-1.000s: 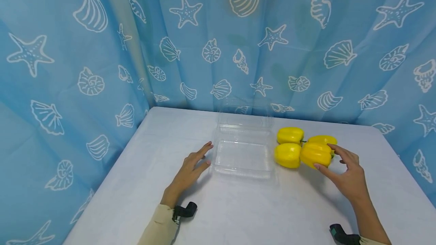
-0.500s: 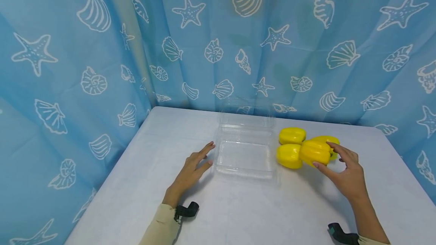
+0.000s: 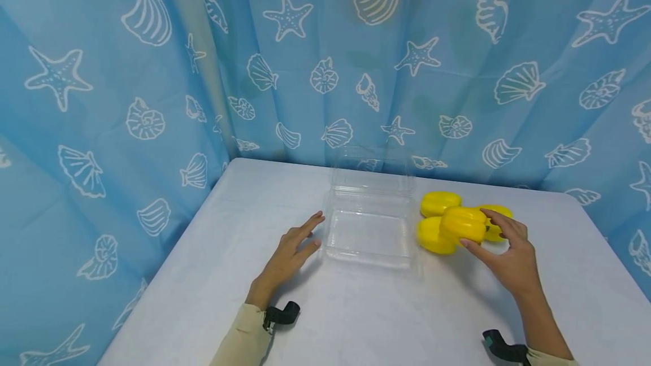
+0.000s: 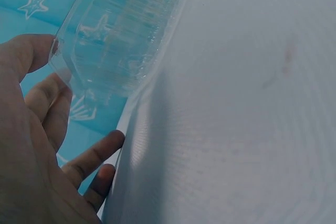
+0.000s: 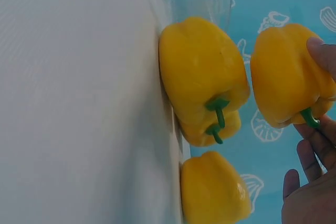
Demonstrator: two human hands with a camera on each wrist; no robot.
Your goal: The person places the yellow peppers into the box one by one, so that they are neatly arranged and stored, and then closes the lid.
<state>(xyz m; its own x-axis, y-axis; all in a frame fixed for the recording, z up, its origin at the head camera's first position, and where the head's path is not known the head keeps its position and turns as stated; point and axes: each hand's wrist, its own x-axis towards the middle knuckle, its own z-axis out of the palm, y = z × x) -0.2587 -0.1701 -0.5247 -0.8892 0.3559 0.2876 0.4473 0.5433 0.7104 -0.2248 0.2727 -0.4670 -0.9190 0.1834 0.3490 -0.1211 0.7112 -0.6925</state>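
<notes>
My right hand (image 3: 508, 253) pinches a yellow bell pepper (image 3: 464, 225) between thumb and fingers. In the right wrist view this pepper (image 5: 286, 77) is raised, its green stem toward the palm. Below it three more yellow peppers rest on the table: a front one (image 3: 432, 236), a back one (image 3: 440, 203) and one partly hidden behind my right fingers (image 3: 500, 212). My left hand (image 3: 287, 253) is at the left side of a clear plastic clamshell container (image 3: 368, 233), fingers loosely extended. In the left wrist view, the fingertips are right at the container's rim (image 4: 63, 59).
The container's hinged lid (image 3: 373, 168) stands raised at the back. A white cloth covers the table (image 3: 376, 315). Behind and to the left hangs a blue curtain (image 3: 305, 100) with shell and starfish prints. Black wrist cameras are on both wrists.
My right hand has carried the gripped pepper a little left and up, so it now overlaps the front pepper. My left hand has stayed by the container. The head view has shifted slightly.
</notes>
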